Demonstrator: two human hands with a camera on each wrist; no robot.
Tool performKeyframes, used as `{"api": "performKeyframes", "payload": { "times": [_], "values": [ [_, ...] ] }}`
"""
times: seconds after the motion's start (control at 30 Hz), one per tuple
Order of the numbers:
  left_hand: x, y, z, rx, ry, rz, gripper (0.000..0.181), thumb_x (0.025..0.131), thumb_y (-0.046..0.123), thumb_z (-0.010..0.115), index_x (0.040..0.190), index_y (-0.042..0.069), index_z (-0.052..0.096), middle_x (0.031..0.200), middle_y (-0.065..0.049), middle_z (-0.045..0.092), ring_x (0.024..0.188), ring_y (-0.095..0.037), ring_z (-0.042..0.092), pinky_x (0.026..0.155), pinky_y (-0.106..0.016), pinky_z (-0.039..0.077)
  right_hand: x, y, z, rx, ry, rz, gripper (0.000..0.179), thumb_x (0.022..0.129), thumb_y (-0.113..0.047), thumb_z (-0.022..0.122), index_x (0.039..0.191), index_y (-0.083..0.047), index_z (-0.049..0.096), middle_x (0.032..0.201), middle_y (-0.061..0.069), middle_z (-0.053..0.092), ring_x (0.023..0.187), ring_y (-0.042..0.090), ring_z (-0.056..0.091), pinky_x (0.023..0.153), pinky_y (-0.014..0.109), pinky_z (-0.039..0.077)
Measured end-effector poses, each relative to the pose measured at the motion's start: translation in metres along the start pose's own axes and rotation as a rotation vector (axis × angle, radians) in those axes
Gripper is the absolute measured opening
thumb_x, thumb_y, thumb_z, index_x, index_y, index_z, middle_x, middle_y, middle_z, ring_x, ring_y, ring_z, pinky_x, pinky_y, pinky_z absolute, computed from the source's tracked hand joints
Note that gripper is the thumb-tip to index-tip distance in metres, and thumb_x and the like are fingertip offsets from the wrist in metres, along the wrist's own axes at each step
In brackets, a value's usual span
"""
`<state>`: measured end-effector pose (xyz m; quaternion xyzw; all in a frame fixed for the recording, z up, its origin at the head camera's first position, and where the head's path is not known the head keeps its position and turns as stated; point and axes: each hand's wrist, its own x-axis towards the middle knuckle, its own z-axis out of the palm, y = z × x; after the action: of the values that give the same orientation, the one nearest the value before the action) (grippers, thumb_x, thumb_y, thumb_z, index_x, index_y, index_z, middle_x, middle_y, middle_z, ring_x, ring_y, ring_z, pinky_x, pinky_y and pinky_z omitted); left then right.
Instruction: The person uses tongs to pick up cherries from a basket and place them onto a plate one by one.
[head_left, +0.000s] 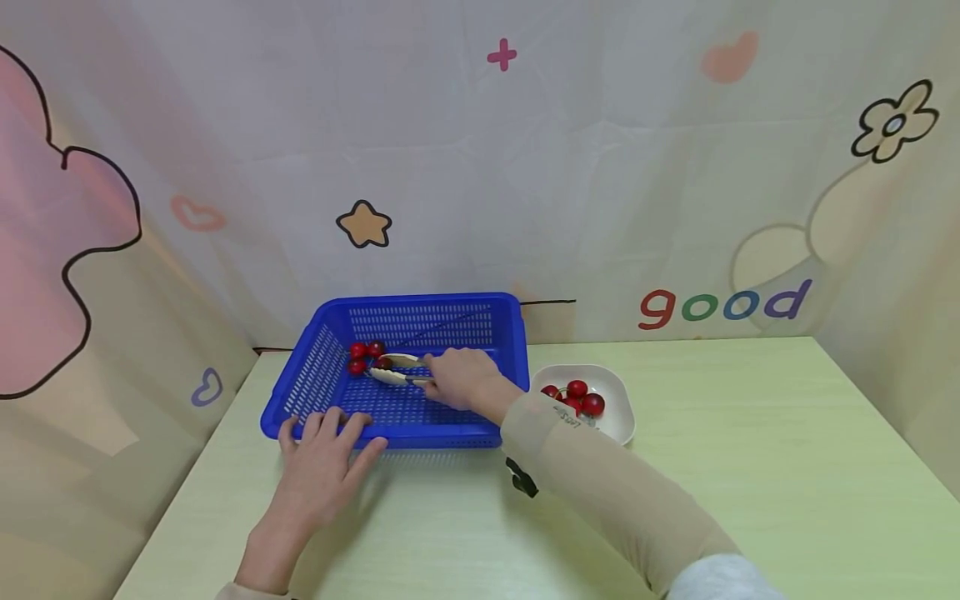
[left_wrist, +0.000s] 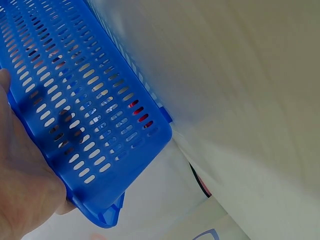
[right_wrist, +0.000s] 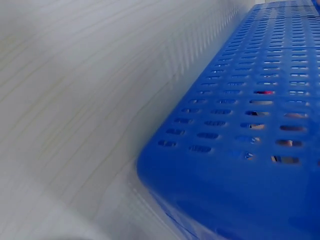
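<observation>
A blue plastic basket [head_left: 442, 437] with slotted walls stands on the table. Inside, at its left, several red cherries [head_left: 357, 350] lie together. My right hand [head_left: 461, 379] reaches over the basket and grips metal tongs with pale tips [head_left: 390, 377]. Those tips lie on either side of a dark red cherry [head_left: 383, 363]; whether they squeeze it I cannot tell. My left hand [head_left: 318, 467] holds the basket's front rim near the left corner, fingers spread over the edge. The left wrist view shows that hand [left_wrist: 25, 185] against the basket rim; the right wrist view shows mostly the basket wall [right_wrist: 225, 185].
Right of the basket, partly behind my right forearm, a white dish [head_left: 619, 408] holds several red cherries [head_left: 592, 405]. The pale green table [head_left: 750, 467] extends to the right and front. A printed cloth [head_left: 450, 167] hangs behind and at the sides.
</observation>
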<state>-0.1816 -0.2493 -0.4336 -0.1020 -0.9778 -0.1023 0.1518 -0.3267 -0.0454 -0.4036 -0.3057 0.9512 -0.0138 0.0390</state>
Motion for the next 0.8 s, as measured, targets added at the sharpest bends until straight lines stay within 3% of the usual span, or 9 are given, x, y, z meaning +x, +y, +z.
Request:
{"api": "performKeyframes", "payload": {
  "times": [0.8],
  "values": [
    [0.001, 0.002, -0.002, -0.006, -0.023, -0.015, 0.052, 0.105, 0.055, 0.048, 0.132, 0.013, 0.064, 0.129, -0.021, 0.056, 0.128, -0.046, 0.042, 0.106, -0.078, 0.011, -0.039, 0.016, -0.031, -0.055, 0.04, -0.075, 0.053, 0.105, -0.041, 0.057, 0.152, -0.018, 0.051, 0.062, -0.004, 0.044, 0.049, 0.01, 0.039, 0.043, 0.022, 0.03]
  ]
}}
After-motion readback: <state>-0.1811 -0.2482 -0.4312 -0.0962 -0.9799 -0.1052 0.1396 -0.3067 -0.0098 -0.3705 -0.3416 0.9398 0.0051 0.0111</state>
